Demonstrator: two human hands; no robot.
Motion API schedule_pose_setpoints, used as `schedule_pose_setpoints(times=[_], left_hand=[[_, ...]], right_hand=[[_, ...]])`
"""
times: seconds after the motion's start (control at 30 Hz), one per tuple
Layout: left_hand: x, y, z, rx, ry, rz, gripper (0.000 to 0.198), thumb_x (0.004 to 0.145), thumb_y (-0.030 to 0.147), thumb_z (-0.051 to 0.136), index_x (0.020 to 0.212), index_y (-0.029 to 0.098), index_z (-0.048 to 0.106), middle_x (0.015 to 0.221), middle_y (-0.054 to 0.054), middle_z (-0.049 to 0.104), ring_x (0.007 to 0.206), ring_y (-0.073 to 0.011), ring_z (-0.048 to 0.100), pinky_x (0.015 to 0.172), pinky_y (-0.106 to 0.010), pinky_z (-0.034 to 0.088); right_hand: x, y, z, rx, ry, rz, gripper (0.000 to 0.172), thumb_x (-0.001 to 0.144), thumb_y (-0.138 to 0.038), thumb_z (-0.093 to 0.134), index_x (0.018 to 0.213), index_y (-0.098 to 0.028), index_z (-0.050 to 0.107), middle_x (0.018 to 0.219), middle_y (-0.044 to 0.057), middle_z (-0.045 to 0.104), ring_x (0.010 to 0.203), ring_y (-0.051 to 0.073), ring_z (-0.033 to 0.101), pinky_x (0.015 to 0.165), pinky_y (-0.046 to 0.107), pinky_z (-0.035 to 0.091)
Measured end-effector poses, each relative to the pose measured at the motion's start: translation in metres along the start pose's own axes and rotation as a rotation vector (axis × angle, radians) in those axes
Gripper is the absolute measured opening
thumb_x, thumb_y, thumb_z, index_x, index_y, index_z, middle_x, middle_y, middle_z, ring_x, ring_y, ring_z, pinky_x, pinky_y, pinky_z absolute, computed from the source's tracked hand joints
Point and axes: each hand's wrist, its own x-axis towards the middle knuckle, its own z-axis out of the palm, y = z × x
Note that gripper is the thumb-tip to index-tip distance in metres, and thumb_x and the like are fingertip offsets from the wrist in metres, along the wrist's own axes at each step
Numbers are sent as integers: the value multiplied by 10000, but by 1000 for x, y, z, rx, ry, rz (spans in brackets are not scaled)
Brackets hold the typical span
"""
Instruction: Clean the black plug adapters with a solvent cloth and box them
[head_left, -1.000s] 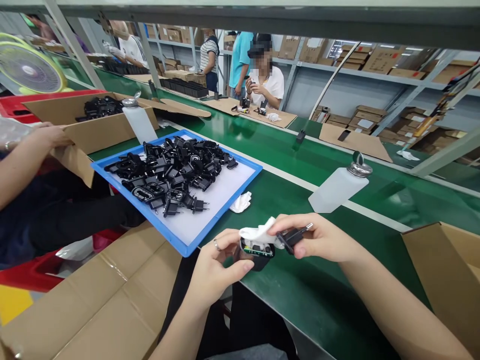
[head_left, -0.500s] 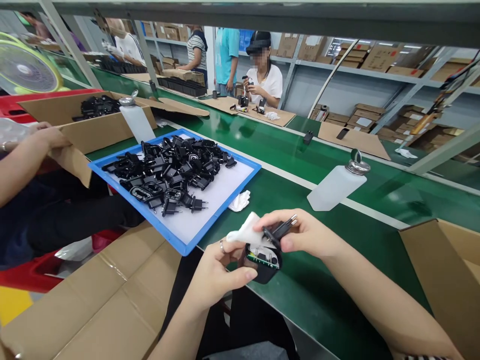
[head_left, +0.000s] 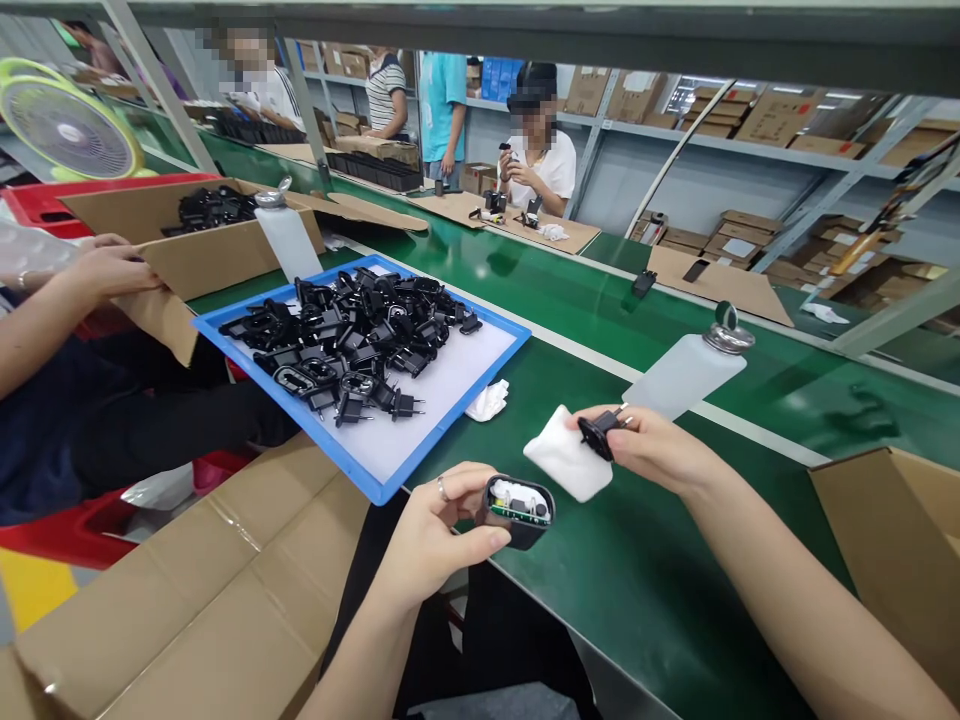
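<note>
My left hand (head_left: 435, 530) is closed round a black adapter housing (head_left: 517, 510) whose open top shows a green circuit board and white parts. My right hand (head_left: 652, 448) is a little up and to the right of it, pinching a small black plug piece (head_left: 600, 435) with metal pins together with a white cloth (head_left: 566, 460). The cloth hangs clear of the housing. Both hands hover over the green belt (head_left: 637, 580).
A blue tray (head_left: 390, 470) heaped with black plug pieces (head_left: 352, 335) lies to the left. A white dispenser bottle (head_left: 686, 372) stands behind my right hand, another by a cardboard box (head_left: 187, 260) where a neighbour's hand (head_left: 112, 270) rests. Cardboard boxes flank me; people work across the belt.
My right hand has lifted the cloth and plug piece off the housing and drawn them up and to the right. My left hand has kept its hold on the housing.
</note>
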Motion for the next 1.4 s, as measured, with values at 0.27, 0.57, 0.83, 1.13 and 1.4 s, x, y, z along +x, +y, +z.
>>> schedule_pose_setpoints(times=[0.27, 0.57, 0.83, 1.13, 1.4], left_hand=[[0, -5, -2, 32, 24, 46, 302, 535, 163, 651, 828, 203, 589, 832, -29, 501, 684, -114, 469, 601, -226, 419], [4, -8, -6, 72, -4, 103, 345, 563, 101, 624, 862, 263, 572, 854, -4, 480, 765, -113, 473, 659, -212, 408], [3, -7, -5, 86, 10, 84, 318, 571, 109, 617, 855, 240, 564, 854, -15, 471, 805, -136, 469, 675, -237, 416], [1, -8, -7, 100, 78, 85, 306, 552, 131, 629, 837, 226, 571, 861, -17, 476, 768, -132, 481, 662, -247, 427], [3, -14, -4, 179, 136, 120, 305, 571, 136, 616, 851, 239, 557, 870, -5, 465, 725, -103, 489, 661, -241, 436]], right_hand=[[34, 26, -16, -565, 330, 2, 257, 602, -323, 589, 816, -181, 610, 992, 66, 505, 916, 210, 453, 797, 352, 356], [-18, -7, 65, -850, 225, -624, 280, 668, -224, 590, 936, -243, 513, 850, 22, 517, 793, 144, 495, 655, 247, 430], [-12, 5, 73, -978, 202, -674, 255, 705, -222, 546, 956, -242, 503, 847, 38, 528, 799, 161, 500, 689, 297, 435], [4, 10, 30, -859, 405, -211, 197, 659, -364, 547, 792, -222, 581, 979, 58, 509, 916, 224, 470, 743, 350, 398], [40, 46, -18, -900, 217, 188, 187, 583, -353, 566, 519, -182, 529, 715, 29, 523, 787, 204, 481, 676, 311, 362]])
